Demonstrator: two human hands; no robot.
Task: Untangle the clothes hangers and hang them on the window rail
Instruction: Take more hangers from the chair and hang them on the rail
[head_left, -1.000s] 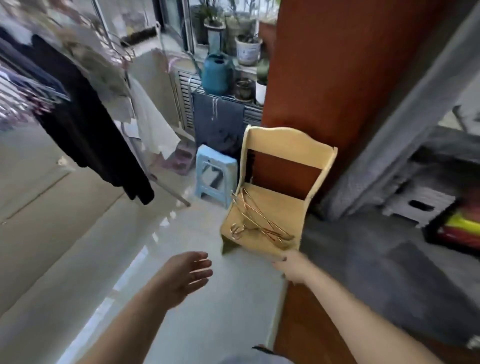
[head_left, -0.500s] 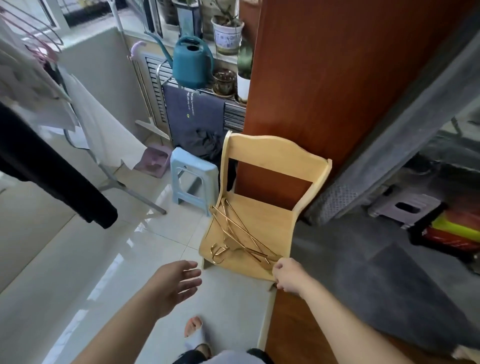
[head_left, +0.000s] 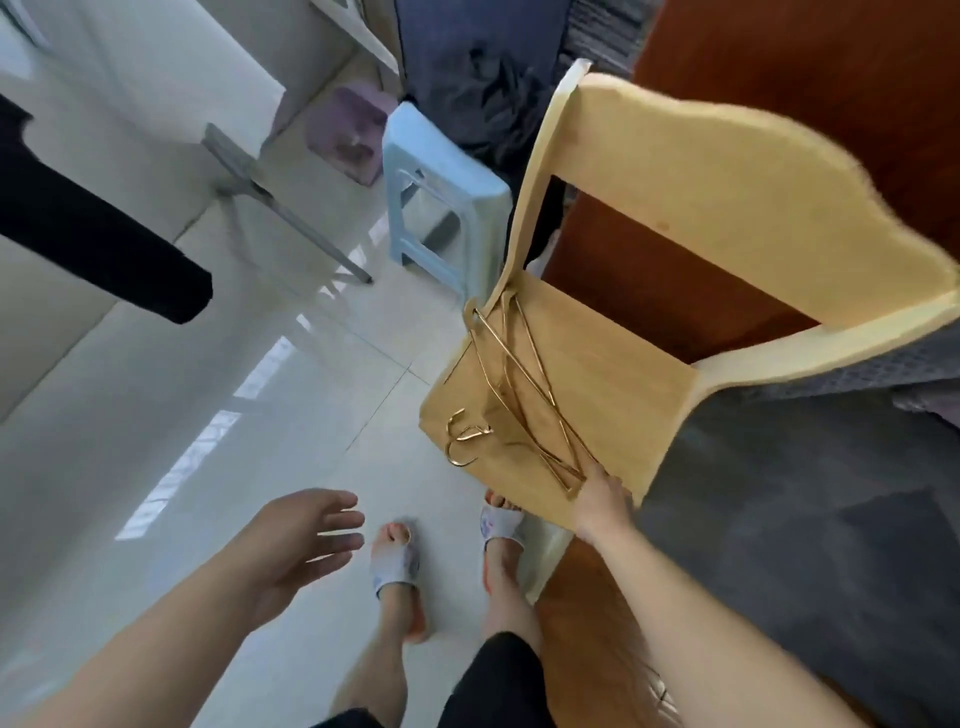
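A tangle of thin gold metal clothes hangers (head_left: 511, 395) lies on the seat of a small pale wooden chair (head_left: 623, 395), hooks toward the seat's front left. My right hand (head_left: 600, 501) is at the seat's front edge, its fingers curled over the near corner of the hanger bundle. My left hand (head_left: 306, 540) hovers above the floor left of the chair, fingers spread and holding nothing. The window rail is out of view.
A light blue plastic stool (head_left: 441, 192) and a purple stool (head_left: 353, 130) stand behind the chair's left side. A drying rack leg (head_left: 291, 213) and a hanging black garment (head_left: 93, 234) are to the left. A brown wooden panel (head_left: 779, 78) rises behind the chair. My slippered feet (head_left: 397, 566) stand on pale tile.
The view has tilted down and come closer to the chair. My right hand has moved from the seat's front edge onto the near corner of the hangers. My left hand stays spread.
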